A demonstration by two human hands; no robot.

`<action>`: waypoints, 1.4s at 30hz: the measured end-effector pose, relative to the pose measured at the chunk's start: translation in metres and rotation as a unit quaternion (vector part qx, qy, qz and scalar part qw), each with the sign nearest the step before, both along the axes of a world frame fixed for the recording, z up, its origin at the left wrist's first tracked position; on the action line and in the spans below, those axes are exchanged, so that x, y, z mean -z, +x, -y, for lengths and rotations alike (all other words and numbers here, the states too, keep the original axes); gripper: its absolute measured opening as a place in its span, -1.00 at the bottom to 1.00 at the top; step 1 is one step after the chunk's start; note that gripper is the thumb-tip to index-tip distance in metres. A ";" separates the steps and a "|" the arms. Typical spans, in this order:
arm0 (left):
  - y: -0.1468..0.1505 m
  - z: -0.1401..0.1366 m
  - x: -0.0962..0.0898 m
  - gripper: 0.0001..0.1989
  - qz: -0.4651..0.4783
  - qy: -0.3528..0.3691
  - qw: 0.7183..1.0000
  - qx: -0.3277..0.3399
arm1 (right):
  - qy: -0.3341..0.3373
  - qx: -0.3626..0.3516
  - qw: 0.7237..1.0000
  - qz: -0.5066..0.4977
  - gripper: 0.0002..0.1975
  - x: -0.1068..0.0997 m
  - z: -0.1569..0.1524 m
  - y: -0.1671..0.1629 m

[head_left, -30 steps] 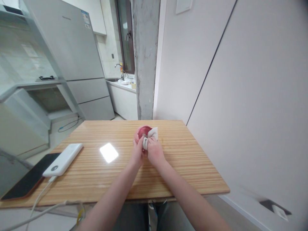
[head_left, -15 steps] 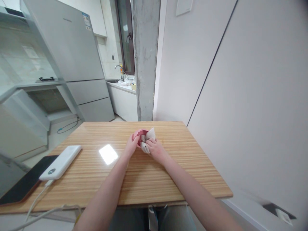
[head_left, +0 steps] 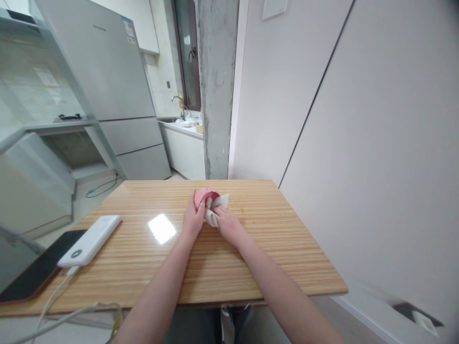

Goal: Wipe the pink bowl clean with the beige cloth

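A pink bowl (head_left: 205, 192) is tilted with its opening toward me and to the right, over the far middle of the wooden table (head_left: 287, 248). My left hand (head_left: 194, 215) grips it by its left side, thumb at the rim. Bunched in my right hand (head_left: 228, 223) is a whitish cloth (head_left: 211, 217), perhaps a paper towel, pressed at the bowl's mouth. One corner of the cloth sticks out past my fingers. The right fingertips are partly hidden in its folds, and the bowl's inside is mostly covered.
At the table's left lie a white power bank (head_left: 91, 241) with a cable (head_left: 53, 296) and a dark flat pad (head_left: 36, 267). A grey pillar (head_left: 218, 95) and a white wall (head_left: 322, 143) stand beyond. Behind are a fridge (head_left: 103, 71) and a sink counter (head_left: 182, 148).
The bowl has tipped and turned in my left hand, showing more of its outside. My right hand and the cloth have shifted slightly left.
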State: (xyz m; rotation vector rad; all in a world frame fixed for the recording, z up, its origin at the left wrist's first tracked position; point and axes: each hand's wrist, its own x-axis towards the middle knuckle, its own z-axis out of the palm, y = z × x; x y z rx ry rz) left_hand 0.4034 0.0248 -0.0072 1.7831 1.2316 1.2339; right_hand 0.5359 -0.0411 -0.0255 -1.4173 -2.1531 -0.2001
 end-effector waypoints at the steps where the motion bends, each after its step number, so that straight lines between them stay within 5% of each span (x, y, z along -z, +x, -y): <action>1: -0.002 0.000 -0.002 -0.41 -0.013 0.007 1.000 -0.005 | 0.004 0.006 1.000 0.015 -0.80 0.001 0.000 0.000; 13: -0.012 0.002 -0.010 -0.43 -0.178 0.065 0.982 0.003 | 0.032 0.083 0.995 0.033 -0.88 0.002 -0.003 0.011; 19: -0.012 -0.004 -0.007 -0.37 -0.068 -0.022 0.997 -0.008 | 0.036 0.032 0.998 0.047 -0.80 0.010 -0.005 -0.001; 25: 0.016 0.008 0.001 -0.29 0.103 -0.037 0.994 -0.005 | 0.015 0.088 0.996 -0.007 -0.85 0.009 -0.005 -0.002; 31: 0.008 0.005 0.000 -0.47 0.039 -0.005 0.999 -0.027 | 0.018 -0.001 1.000 -0.005 -0.87 0.004 -0.004 0.005; 35: -0.006 0.001 -0.004 -0.43 -0.042 0.058 0.997 0.017 | 0.031 0.037 0.999 0.021 -0.85 0.006 -0.005 0.006; 42: 0.023 0.018 0.005 -0.16 0.133 0.023 0.990 0.027 | 0.071 0.059 0.993 -0.067 -0.80 0.015 -0.010 0.005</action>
